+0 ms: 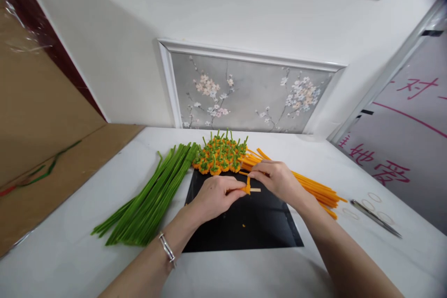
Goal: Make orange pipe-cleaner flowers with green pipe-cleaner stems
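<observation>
Over the black mat (240,235), my left hand (218,194) pinches a flat pale stick (256,190) with an orange pipe cleaner (248,183) wound around it. The stick's bare end pokes out to the right of my fingers. My right hand (279,178) pinches the free part of that pipe cleaner, just above and right of the stick. Behind the hands stands a cluster of small orange pumpkin-like pieces (215,167) with green tops and upright green stems. A bundle of loose orange pipe cleaners (314,187) lies behind and right of my right hand.
Long green pipe cleaners (150,205) lie left of the mat. A slim pointed silver tool (377,219) and several thin pale rings (374,197) are at the right. Brown cardboard (70,172) borders the white table (63,237) on the left; a panelled wall (132,79) closes off the back.
</observation>
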{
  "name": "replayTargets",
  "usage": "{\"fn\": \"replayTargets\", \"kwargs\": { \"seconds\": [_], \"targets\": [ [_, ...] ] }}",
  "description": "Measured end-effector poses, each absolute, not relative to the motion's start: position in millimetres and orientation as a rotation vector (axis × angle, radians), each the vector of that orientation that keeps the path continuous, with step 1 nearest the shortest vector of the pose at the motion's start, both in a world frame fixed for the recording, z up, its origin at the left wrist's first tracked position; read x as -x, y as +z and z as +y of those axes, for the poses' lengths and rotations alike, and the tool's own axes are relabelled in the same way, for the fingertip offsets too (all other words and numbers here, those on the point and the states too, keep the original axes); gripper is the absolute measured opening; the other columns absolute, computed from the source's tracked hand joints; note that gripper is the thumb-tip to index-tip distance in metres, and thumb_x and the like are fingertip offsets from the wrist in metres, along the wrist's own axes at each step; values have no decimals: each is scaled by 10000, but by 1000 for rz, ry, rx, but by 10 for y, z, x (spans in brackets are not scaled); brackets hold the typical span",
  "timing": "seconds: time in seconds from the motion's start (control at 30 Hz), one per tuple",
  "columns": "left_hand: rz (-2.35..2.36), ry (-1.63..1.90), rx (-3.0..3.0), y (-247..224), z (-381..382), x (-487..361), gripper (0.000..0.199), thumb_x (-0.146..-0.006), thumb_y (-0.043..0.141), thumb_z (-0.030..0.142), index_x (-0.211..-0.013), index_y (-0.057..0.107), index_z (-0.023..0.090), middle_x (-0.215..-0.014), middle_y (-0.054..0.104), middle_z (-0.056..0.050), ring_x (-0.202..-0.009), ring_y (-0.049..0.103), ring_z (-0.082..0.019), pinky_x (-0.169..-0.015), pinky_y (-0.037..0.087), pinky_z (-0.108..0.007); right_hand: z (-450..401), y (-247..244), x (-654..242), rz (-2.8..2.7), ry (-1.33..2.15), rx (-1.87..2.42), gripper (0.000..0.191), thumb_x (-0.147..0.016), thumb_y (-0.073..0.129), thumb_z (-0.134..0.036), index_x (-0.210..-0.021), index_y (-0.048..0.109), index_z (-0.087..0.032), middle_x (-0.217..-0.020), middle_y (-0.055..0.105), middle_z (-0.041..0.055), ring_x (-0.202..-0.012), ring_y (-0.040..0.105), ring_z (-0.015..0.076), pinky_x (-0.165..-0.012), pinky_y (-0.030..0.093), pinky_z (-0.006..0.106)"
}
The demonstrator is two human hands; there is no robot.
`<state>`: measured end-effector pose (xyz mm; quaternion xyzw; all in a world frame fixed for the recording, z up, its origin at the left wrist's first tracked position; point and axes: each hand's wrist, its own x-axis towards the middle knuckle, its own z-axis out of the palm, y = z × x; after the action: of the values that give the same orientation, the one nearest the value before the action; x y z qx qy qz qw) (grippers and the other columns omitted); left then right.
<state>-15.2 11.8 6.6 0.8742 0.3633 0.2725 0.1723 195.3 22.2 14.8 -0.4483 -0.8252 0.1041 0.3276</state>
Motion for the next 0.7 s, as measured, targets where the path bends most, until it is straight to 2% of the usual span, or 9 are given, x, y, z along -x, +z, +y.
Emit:
{"fn": "replayTargets", "kwargs": {
  "seconds": [0.2,0.37,0.5,0.7],
  "targets": [
    [1049,867,-2416,87,120,153,199,-872,561,229,-944,744,259,-864,744,12,-786,671,-144,-704,474,-222,251,101,-1988,-2212,403,1215,267,-915,523,-324,-724,674,-216,-673,657,-21,-615,590,129,-602,445,249],
    [1191,980,-2278,46,144,156,260,-836,612,248,-1077,707,277,-1060,736,12,-911,697,-173,-804,519,-253,243,33,-1992,-2275,434,1245,300,-914,496,-290,-658,631,-207,-553,572,-35,-501,511,110,-493,361,237],
    [1148,1012,-2190,16,169,156,261,-840,606,248,-1079,710,254,-1098,722,-1,-967,690,-182,-859,524,-268,204,47,-1947,-2352,451,1207,271,-912,504,-286,-695,647,-209,-606,594,-31,-543,517,105,-528,360,232],
    [1137,1019,-2114,37,178,146,240,-865,573,260,-1061,709,230,-1084,728,-1,-940,691,-173,-834,529,-254,113,142,-1885,-2441,381,1240,293,-927,500,-304,-675,615,-207,-607,588,-33,-542,514,102,-536,327,230]
  ]
}}
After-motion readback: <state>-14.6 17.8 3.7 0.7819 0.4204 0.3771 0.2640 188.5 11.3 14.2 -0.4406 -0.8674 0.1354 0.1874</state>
